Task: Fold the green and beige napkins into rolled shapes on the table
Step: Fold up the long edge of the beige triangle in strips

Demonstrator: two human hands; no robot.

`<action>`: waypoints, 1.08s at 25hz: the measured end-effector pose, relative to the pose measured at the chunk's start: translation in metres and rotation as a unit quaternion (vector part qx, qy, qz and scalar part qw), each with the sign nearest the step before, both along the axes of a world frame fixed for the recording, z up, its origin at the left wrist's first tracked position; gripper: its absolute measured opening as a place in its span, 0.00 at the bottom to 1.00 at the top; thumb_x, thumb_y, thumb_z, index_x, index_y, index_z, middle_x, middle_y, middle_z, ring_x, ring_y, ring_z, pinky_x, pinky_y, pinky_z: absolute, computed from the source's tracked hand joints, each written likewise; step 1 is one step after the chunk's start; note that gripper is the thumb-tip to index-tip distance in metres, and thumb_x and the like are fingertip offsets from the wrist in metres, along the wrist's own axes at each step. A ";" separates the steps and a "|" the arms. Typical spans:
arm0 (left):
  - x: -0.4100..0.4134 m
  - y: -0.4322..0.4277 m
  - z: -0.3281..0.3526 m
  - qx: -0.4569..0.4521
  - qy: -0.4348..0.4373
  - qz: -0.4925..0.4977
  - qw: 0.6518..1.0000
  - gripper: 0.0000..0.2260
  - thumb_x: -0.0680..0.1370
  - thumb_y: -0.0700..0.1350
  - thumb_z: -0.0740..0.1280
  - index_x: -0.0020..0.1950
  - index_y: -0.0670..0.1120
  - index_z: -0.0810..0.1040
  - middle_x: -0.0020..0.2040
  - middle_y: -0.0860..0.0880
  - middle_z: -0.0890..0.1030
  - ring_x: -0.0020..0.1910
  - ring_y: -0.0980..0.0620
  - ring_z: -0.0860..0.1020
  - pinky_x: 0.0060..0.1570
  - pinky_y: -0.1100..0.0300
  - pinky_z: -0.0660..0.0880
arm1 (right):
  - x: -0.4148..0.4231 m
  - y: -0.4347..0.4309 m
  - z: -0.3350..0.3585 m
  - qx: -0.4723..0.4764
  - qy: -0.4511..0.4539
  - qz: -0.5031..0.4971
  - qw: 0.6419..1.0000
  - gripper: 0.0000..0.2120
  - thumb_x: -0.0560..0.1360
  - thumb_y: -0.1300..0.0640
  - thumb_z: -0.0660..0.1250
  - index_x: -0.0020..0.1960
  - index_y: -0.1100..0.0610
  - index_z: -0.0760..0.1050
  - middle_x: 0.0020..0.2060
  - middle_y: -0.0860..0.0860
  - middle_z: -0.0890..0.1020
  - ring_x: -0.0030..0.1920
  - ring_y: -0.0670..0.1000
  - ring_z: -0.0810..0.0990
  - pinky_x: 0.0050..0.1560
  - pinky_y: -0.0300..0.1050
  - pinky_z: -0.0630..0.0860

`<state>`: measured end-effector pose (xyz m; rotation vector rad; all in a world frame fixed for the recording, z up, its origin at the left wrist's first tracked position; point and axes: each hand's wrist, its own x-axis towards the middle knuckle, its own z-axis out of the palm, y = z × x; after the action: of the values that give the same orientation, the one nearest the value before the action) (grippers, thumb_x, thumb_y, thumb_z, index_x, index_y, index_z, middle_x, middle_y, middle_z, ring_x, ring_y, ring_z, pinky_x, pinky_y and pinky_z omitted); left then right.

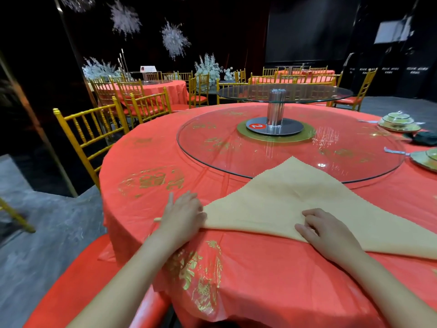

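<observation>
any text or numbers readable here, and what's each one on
"2": white on a red disc on the turntable base, seen turned sideways.
Gold prints on the red tablecloth: ornate, not readable.
Card on the far table: blurred.
White marks on the dark wall: too small to read.

Beige napkin [295,204] cut off at right edge, its left corner under left hand [183,216]
</observation>
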<state>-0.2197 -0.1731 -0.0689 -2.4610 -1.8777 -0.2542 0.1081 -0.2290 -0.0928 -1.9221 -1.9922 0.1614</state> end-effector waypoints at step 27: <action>0.048 -0.034 -0.004 -0.154 0.058 -0.018 0.986 0.29 0.79 0.64 0.44 0.77 0.54 0.43 0.78 0.53 0.44 0.76 0.45 0.44 0.71 0.40 0.41 | -0.001 -0.001 0.003 0.001 0.010 0.001 1.000 0.18 0.77 0.46 0.61 0.30 0.46 0.63 0.62 0.45 0.74 0.57 0.49 0.75 0.52 0.43 0.68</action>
<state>-0.1721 -0.2071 -0.0729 -2.6324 -1.9547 0.1905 0.1071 -0.2303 -0.0897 -1.9095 -1.9818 0.1787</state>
